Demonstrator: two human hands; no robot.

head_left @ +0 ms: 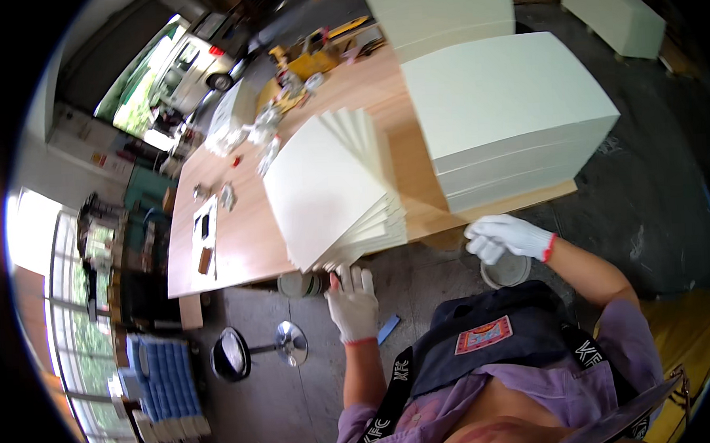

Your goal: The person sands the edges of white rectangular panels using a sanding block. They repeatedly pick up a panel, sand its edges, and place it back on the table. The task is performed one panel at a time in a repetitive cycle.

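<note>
A fanned pile of large cream-white sheets (pixel 326 187) lies on the wooden table (pixel 249 254), its layers spread at the far and near edges. My left hand (pixel 352 309), in a white glove with a red cuff, is at the pile's near edge. Its fingers stretch toward the sheets and seem to touch them. My right hand (pixel 505 237), gloved alike, is in the air just in front of the tall stack of sheets (pixel 516 96). Its fingers are curled inward; what they hold, if anything, is hidden. A faint blurred streak runs between this hand and the fanned pile.
Another tall stack (pixel 445 12) stands behind. Plastic wrapping (pixel 264 126) and a yellow toolbox (pixel 316 61) occupy the table's far side. Below the table edge are a round bucket (pixel 506 270), a stool (pixel 232 355) and a blue strip (pixel 389 328) on the floor.
</note>
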